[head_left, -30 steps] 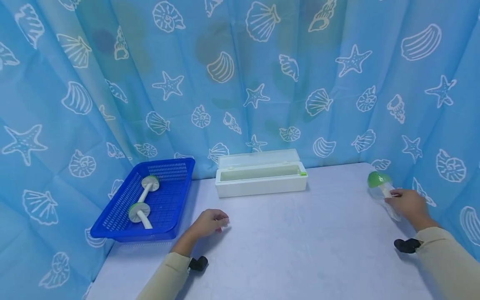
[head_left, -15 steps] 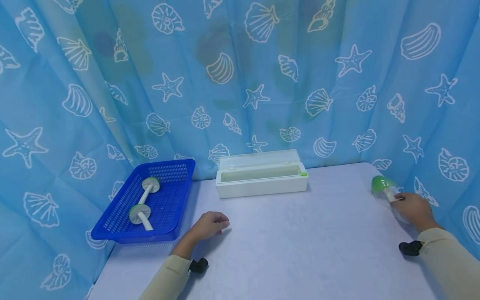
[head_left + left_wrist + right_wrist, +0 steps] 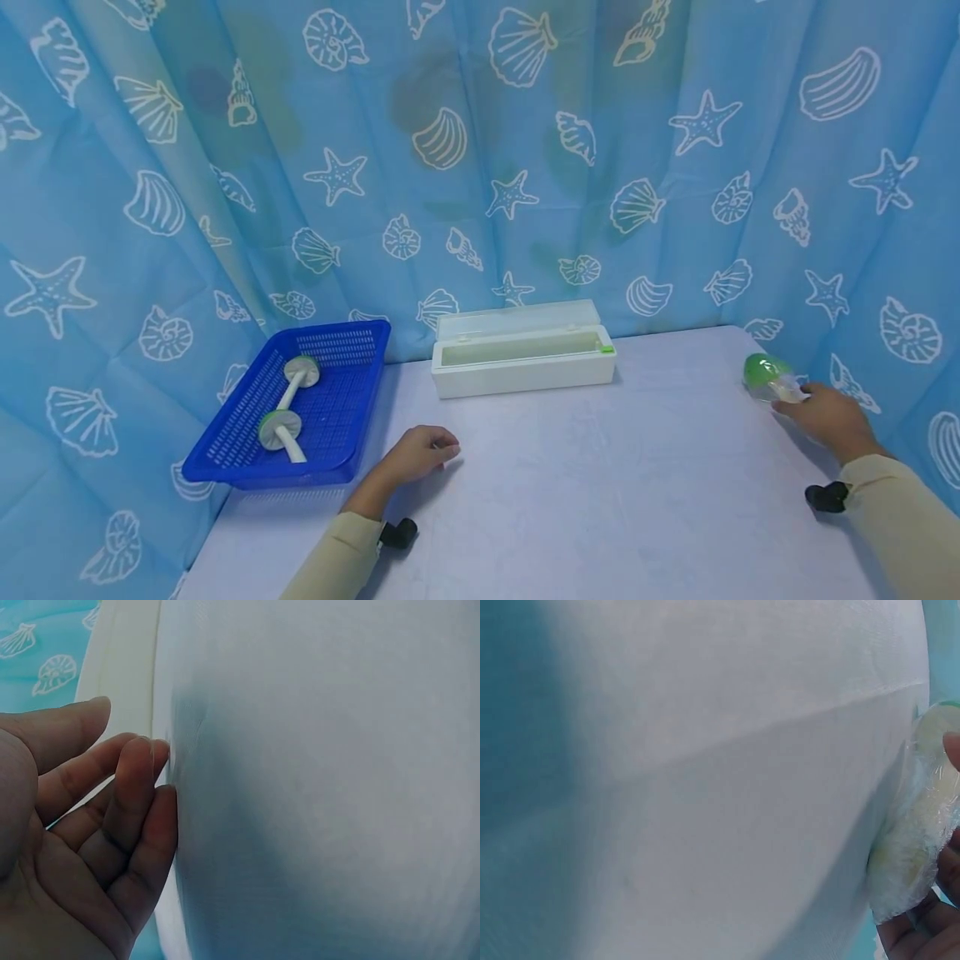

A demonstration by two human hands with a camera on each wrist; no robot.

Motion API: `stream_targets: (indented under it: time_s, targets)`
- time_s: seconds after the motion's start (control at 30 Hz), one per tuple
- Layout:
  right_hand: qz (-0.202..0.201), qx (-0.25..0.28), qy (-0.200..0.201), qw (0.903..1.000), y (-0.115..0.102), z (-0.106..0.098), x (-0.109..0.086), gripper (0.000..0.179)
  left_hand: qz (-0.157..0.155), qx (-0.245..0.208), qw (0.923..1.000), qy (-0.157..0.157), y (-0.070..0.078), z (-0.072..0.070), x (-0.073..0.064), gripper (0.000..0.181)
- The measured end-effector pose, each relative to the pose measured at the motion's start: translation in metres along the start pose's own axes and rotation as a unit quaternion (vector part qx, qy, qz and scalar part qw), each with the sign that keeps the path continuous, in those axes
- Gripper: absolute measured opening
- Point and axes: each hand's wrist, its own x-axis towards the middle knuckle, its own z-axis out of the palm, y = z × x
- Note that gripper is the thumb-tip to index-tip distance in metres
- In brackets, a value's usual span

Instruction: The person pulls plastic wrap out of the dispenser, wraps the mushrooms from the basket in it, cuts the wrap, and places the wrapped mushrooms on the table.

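At the table's far right, my right hand (image 3: 831,419) grips the stem of a mushroom-shaped piece (image 3: 765,371) with a green cap and a pale stem, wrapped in clear plastic. In the right wrist view the wrapped stem (image 3: 907,855) lies close over the cloth, between thumb and fingers. My left hand (image 3: 418,454) rests on the table with loosely curled fingers and nothing in them; the left wrist view shows its fingertips (image 3: 161,802) right at the cloth. Two similar mushroom-shaped pieces (image 3: 281,429) lie in the blue basket (image 3: 347,458), white undersides of their caps showing.
A long white box (image 3: 525,379) stands at the back middle, its clear lid (image 3: 517,317) raised and a green tab on its right end. White cloth covers the table (image 3: 600,500). A blue shell-print curtain (image 3: 480,208) hangs behind and at both sides.
My right hand has shifted slightly right with the mushroom-shaped piece, whose cap has tilted and whose stem shows less. My left hand has stayed nearly in place.
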Motion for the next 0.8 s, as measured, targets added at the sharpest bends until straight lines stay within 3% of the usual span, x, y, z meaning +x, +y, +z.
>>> stream_targets:
  time_s: [0.13,0.23,0.33,0.43,0.53,0.63,0.8]
  targets:
    - [-0.009,-0.004,0.011,0.9999,0.0,0.0,-0.001,0.096,0.012,0.003,0.9999,-0.006,0.003,-0.002,-0.003,0.017]
    - [-0.018,0.003,0.044,0.9988,-0.007,-0.003,-0.006,0.099,0.024,0.007,0.9997,-0.009,0.005,-0.004,-0.005,0.017]
    - [-0.041,0.008,0.104,0.9937,-0.021,-0.005,-0.01,0.091,0.027,0.01,0.9996,-0.005,0.007,-0.008,-0.005,0.016]
    - [-0.066,0.017,0.157,0.9852,-0.041,-0.005,-0.013,0.072,0.025,0.018,0.9995,0.008,0.009,-0.014,-0.002,0.017]
    - [-0.099,0.038,0.191,0.9758,-0.065,-0.002,-0.011,0.051,0.027,0.034,0.9982,0.042,0.014,-0.022,0.004,0.016]
    - [-0.12,0.044,0.191,0.9731,-0.091,0.007,-0.008,0.042,0.035,0.034,0.9942,0.096,0.018,-0.029,0.016,0.015]
    - [-0.158,0.037,0.186,0.9692,-0.13,0.032,-0.005,0.032,0.035,-0.023,0.9809,0.19,0.016,-0.033,0.038,0.016]
